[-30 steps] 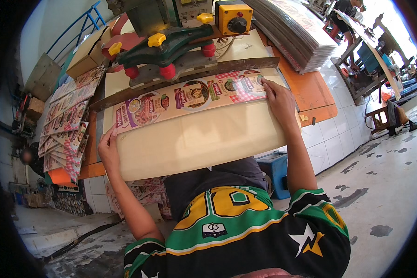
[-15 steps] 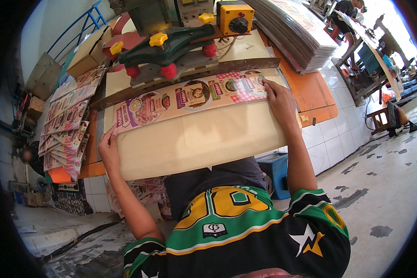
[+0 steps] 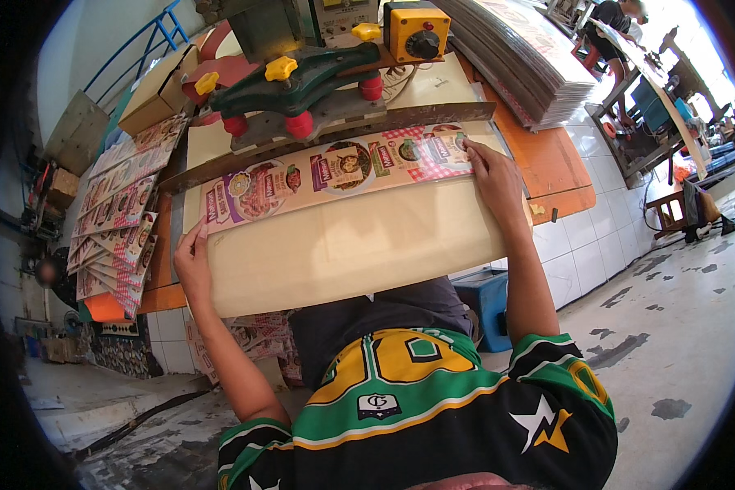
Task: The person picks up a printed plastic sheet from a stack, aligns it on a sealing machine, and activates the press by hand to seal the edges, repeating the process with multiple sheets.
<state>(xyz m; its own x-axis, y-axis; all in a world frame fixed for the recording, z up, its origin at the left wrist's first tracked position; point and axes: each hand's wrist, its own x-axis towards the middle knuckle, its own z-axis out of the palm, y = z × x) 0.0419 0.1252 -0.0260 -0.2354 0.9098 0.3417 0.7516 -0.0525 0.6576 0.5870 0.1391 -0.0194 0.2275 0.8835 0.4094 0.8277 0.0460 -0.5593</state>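
Note:
A long printed strip [image 3: 306, 181] with colourful food pictures lies across a cream-coloured padded board [image 3: 343, 245], along its far edge. At the strip's left end my left hand [image 3: 192, 255] is closed, with its thumb and fingertips on the corner. My right hand [image 3: 492, 173] grips the opposite end, thumb on top and the other fingers bent at the edge. Just beyond the strip runs a dark metal bar [image 3: 335, 135] of a press. Over it sits the machine's green head [image 3: 290, 86] with yellow knobs and red feet.
Several printed sheets [image 3: 118, 212] are heaped at the left, near an open cardboard box [image 3: 159, 90]. A yellow control box [image 3: 416, 33] stands on the machine. A tall stack of sheets [image 3: 523, 57] fills the back right. Another person [image 3: 608, 20] sits far right. A blue container [image 3: 486, 306] is below.

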